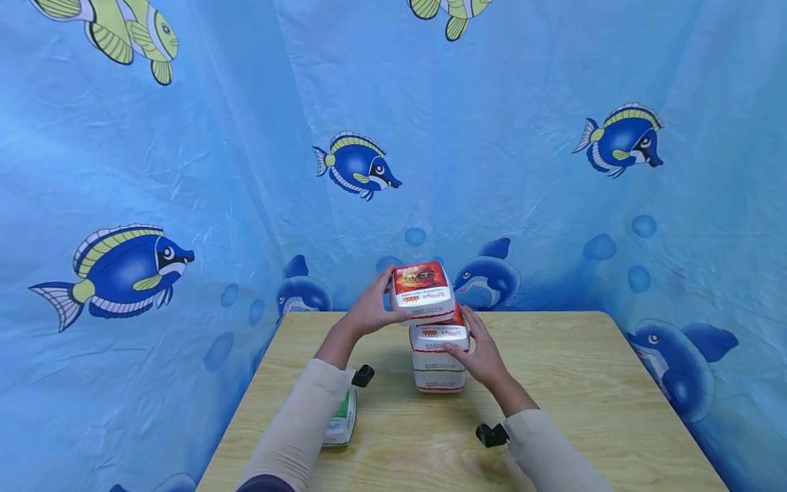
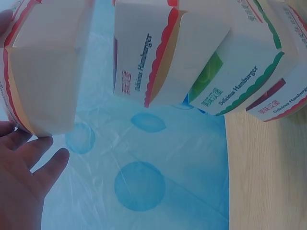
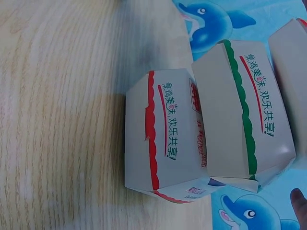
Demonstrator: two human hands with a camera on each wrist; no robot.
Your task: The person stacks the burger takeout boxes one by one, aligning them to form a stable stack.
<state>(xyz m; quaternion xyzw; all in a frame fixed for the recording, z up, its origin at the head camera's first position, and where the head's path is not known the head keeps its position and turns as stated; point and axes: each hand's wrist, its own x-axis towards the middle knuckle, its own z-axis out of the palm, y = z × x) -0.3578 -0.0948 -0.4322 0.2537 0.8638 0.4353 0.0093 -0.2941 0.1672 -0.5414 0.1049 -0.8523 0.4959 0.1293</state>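
My left hand [image 1: 371,309] grips a red-topped paper hamburger box [image 1: 423,295] from its left side, with the thumb at the front. That box is raised over a stack, and the left wrist view shows a gap between them. The stack has a red-trimmed hamburger box [image 2: 136,52] on top, a green-trimmed box [image 3: 220,120] in the middle and a red-trimmed box [image 3: 177,124] at the bottom on the table. My right hand [image 1: 487,355] holds the stack's top box at its right side, thumb on the front face and fingers around the far side.
Another hamburger box with a green top [image 1: 341,420] stands at the table's left, partly hidden by my left sleeve. The light wooden table [image 1: 565,383] reaches back to a blue curtain [image 1: 492,82] printed with fish and dolphins. Black wrist cameras [image 1: 492,435] sit at both cuffs.
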